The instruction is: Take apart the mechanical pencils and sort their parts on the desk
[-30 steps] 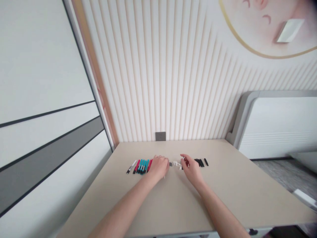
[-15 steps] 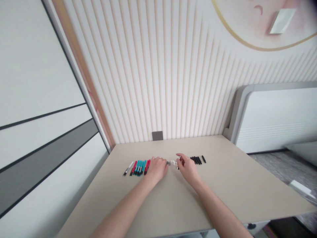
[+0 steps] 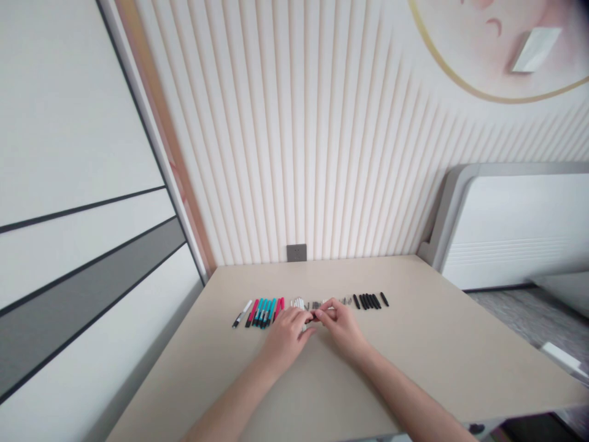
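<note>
The small dark piece sits in the middle of the worktop, at the meeting point of the left hand and the right hand. Only a short, black-looking bit of it shows; its full shape is hidden. The right hand's fingers are pinched together on it. The left hand's fingers curl beside it, with the thumb apart and nearer; whether they grip it, I cannot tell. A whitish bit shows within the left hand, too small to make out.

To the left lies a row of slim pens: a white pen with a black end at the far left, then red and teal pens with dark near ends, side by side. Just beyond the hands are white sticks and small grey pieces. To the right, black tubes lie close together, with a single black tube slightly apart.

The worktop is smooth, plain beige. At its far edge rises a ribbed, off-white wall with a dark grey socket. White panels with black lines and a grey band stand left; a grey-and-white headboard stands right.
</note>
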The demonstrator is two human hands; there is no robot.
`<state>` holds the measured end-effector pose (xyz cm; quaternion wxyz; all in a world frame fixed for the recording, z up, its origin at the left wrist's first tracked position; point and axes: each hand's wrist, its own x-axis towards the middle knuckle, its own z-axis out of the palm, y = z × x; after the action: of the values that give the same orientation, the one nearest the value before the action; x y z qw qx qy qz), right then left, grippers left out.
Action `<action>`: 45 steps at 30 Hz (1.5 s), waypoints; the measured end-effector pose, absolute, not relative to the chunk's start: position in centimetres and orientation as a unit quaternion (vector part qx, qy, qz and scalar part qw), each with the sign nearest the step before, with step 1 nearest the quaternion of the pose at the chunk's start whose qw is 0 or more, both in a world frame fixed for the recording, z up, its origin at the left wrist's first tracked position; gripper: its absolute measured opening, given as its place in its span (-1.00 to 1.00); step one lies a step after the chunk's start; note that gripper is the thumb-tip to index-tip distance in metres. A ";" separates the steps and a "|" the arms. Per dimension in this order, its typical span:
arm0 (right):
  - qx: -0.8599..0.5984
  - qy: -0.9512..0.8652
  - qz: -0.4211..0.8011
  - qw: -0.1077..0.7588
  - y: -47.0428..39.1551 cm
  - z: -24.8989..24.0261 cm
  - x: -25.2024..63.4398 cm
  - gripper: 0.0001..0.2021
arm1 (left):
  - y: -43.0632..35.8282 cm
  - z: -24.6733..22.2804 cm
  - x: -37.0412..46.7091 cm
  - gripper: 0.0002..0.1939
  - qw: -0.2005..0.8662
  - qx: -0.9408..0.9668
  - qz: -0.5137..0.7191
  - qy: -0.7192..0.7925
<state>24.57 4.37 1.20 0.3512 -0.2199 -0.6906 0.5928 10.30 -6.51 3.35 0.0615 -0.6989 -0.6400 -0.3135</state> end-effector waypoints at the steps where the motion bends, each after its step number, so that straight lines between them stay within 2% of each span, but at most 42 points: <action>1: -0.220 -0.689 0.597 0.348 4.2 1.2 24.6 -0.63 | -6.7 3.2 10.3 -0.87 0.059 -0.696 -0.323 -0.639; 6: -0.199 -0.687 0.629 0.305 3.8 1.3 24.7 -0.59 | -7.3 3.2 10.2 -0.94 0.016 -0.703 -0.371 -0.606; 11: -0.190 -0.727 0.585 0.305 3.6 1.2 24.8 -0.66 | -7.4 3.5 9.5 -0.89 -0.028 -0.685 -0.416 -0.597; 14: -0.173 -0.758 0.557 0.293 4.2 1.4 26.0 -0.69 | -7.5 3.2 10.3 -0.84 -0.090 -0.641 -0.448 -0.617; 17: -0.170 -0.785 0.553 0.222 5.2 1.8 28.0 -0.71 | -7.5 2.7 12.0 -0.76 -0.150 -0.618 -0.432 -0.639; 20: -0.167 -0.773 0.602 0.109 5.8 2.2 30.0 -0.68 | -7.7 2.2 13.5 -0.81 -0.182 -0.631 -0.410 -0.633; 22: -0.166 -0.779 0.599 0.082 5.8 2.2 30.7 -0.63 | -7.8 1.9 14.1 -0.83 -0.177 -0.653 -0.387 -0.626; 29: -0.232 -0.816 0.518 0.110 4.6 1.4 29.8 -0.46 | -8.4 1.8 14.9 -0.81 -0.096 -0.665 -0.333 -0.662; 36: -0.209 -0.824 0.499 0.167 4.7 1.0 29.3 -0.71 | -8.4 1.7 15.1 -0.81 -0.101 -0.646 -0.290 -0.699; 45: -0.207 -0.803 0.519 0.208 4.7 1.3 29.0 -0.75 | -8.2 1.9 14.6 -0.78 -0.122 -0.633 -0.347 -0.681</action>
<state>28.96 4.75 1.31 0.2076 -0.2074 -0.8028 0.5190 14.62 -8.17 1.93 -0.1216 -0.6334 -0.6807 -0.3474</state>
